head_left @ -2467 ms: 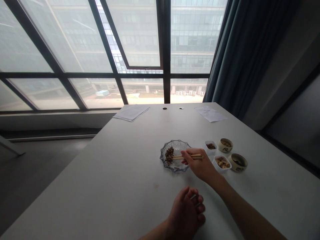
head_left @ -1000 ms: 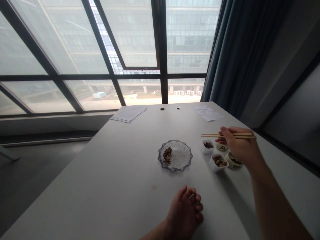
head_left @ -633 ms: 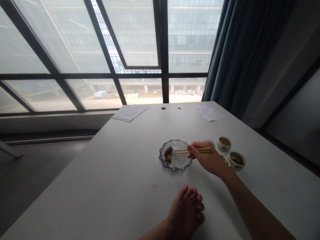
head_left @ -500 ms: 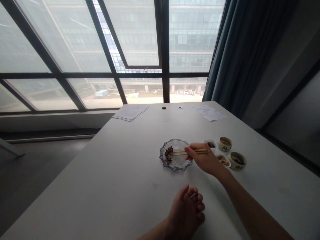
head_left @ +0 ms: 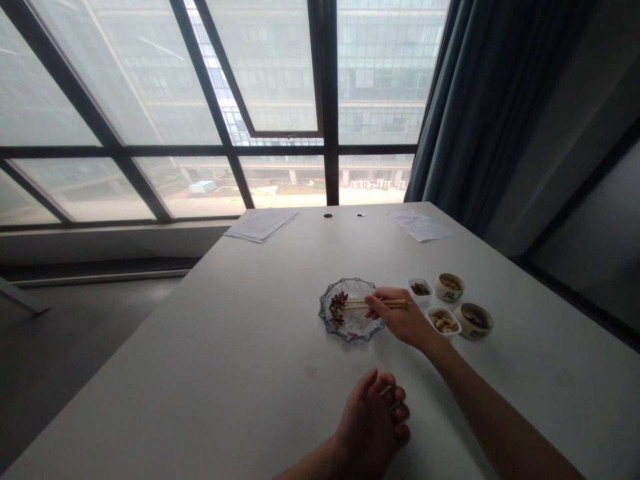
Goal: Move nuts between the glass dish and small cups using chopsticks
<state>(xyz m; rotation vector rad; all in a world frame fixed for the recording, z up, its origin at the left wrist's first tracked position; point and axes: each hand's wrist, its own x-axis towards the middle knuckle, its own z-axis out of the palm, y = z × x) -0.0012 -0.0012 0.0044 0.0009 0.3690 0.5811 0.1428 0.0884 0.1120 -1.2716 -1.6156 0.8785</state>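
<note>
My right hand (head_left: 400,321) is closed round a pair of wooden chopsticks (head_left: 373,304), held level with their tips reaching left over a scalloped glass dish (head_left: 351,328). The tips touch a small pile of dark brown star-shaped pieces (head_left: 336,308) on the dish's left side. Near the table's front edge, my left hand (head_left: 373,427) rests on the white table (head_left: 240,347) with its fingers curled inward; nothing shows in it.
Right of the dish stand two white square cups (head_left: 420,290) (head_left: 443,321) with nuts and two round ceramic cups (head_left: 450,287) (head_left: 474,321). Papers lie at the far left (head_left: 261,225) and far right (head_left: 420,227). Windows and a dark curtain (head_left: 480,113) stand beyond.
My right hand swung from above the small cups back left to the glass dish, and the chopstick tips now sit at the brown pile. The left hand has stayed put.
</note>
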